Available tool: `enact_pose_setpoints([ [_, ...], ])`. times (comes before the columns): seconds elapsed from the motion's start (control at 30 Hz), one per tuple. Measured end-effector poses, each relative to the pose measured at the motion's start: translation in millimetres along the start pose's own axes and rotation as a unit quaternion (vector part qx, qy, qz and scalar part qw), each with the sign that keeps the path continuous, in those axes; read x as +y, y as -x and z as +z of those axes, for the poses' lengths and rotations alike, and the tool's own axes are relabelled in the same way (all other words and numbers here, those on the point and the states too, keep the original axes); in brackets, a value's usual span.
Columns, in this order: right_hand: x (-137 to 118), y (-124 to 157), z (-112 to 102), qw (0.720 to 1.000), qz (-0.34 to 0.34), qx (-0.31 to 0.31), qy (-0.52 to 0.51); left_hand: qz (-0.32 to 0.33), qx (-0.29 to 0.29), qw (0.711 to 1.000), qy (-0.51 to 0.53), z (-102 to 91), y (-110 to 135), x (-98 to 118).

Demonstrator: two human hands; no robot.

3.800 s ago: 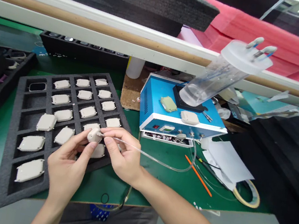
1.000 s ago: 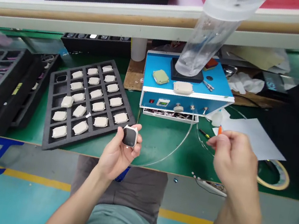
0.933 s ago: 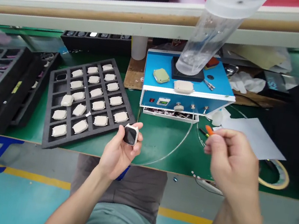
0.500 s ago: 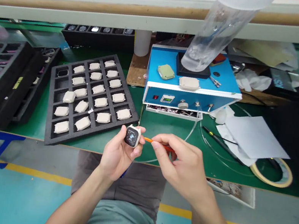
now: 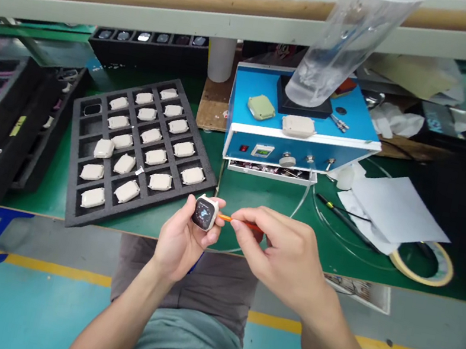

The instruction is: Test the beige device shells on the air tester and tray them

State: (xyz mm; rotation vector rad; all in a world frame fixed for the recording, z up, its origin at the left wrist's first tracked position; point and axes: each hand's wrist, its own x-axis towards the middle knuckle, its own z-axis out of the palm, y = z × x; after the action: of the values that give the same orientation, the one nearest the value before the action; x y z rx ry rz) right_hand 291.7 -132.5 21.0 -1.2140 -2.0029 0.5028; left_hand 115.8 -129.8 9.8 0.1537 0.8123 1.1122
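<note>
Watch (image 5: 204, 213), screen lit and facing up, sits in the left hand (image 5: 180, 243), pinched between thumb and curled fingers at the near edge of the green table (image 5: 261, 191). From its right, the right hand (image 5: 277, 251) pinches an orange stick (image 5: 225, 218), long axis running left to right, its tip at the watch's right side; whether they touch, I cannot tell. Left lies a dark tray (image 5: 75, 164) of pale cases (image 5: 156, 157); farther off, slightly right, stands a blue box (image 5: 298, 149).
</note>
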Motion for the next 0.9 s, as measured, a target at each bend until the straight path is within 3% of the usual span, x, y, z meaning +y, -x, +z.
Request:
enact_pose_setpoints([
  [0.57, -1.7, -1.4, -2.0, 0.999, -0.005, -0.019, 0.035, 0.006, -0.019, 1.0, -0.018, -6.5, 0.0, -2.2],
  [0.9, 0.6, -2.0, -1.1, 1.0, -0.002, -0.021, -0.006, 0.063, -0.057, 0.993, -0.084, -7.8, 0.2, -5.5],
])
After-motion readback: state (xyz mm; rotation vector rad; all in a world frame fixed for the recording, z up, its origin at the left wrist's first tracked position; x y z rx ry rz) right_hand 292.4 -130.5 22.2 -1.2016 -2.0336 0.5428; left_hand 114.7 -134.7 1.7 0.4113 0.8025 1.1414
